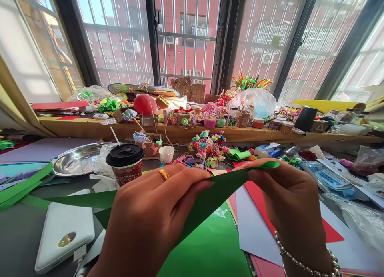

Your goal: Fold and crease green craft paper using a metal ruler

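A sheet of green paper (210,203) is held up in front of me, pinched between both hands. My left hand (153,209), with a gold ring on one finger, grips its upper edge near the middle. At the paper's right end, where a lighter green tip curls over, my right hand (288,197) pinches it between thumb and fingers; a beaded bracelet circles that wrist. Part of the paper is hidden behind the left hand. Below lies a bright green sheet (210,249) on the table, with white paper (252,221) and red paper (333,231) to its right.
At left are a white power bank (66,229) with a cable, a lidded drink cup (124,163) with a straw, and a metal tray (64,159). Behind stand a paper cup (166,154) and craft flowers (207,143). A crowded ledge (120,131) runs under the windows. Plastic wrap (357,213) lies right.
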A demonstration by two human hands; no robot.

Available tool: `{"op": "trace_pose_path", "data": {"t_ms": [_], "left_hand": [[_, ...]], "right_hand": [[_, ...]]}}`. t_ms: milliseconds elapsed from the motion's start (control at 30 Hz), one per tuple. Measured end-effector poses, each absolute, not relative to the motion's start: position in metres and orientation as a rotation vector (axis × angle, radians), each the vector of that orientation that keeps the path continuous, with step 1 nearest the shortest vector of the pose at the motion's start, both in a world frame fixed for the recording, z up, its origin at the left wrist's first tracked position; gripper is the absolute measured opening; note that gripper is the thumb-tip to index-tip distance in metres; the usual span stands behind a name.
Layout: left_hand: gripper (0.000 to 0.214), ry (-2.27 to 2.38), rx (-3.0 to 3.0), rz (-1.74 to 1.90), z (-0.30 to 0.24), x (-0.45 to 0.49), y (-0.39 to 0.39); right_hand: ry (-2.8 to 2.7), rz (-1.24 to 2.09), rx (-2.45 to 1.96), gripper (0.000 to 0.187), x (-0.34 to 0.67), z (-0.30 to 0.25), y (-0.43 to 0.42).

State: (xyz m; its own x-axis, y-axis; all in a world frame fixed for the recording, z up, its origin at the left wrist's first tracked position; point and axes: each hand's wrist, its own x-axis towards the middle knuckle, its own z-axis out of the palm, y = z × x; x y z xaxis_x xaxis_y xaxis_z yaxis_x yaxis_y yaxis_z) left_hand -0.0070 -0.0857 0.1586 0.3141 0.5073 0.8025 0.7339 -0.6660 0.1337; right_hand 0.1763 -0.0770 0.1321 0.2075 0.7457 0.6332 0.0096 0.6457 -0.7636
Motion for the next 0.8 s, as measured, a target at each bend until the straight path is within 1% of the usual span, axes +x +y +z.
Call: {"op": "trace_pose_path", "data": {"t_ms": [233, 500, 800], "left_hand": [[0.016, -1.127, -2.311, -1.305, 0.1594, -0.0035, -0.0848], [0.017, -1.112, -2.287, -1.286, 0.1575, -0.0070, -0.0848], [0.016, -1.138, -2.283, -1.257, 0.1562, -0.0068, -0.0849]], "right_hand": [[-1.291, 0.566, -0.731, 0.013, 0.1771, 0.1307, -0.0758], [-1.293, 0.712, -0.713, 0.012, 0.1731, 0.1301, -0.0757], [-1.261, 0.662, -0.779, 0.015, 0.1712, 0.1298, -0.0768]]}}
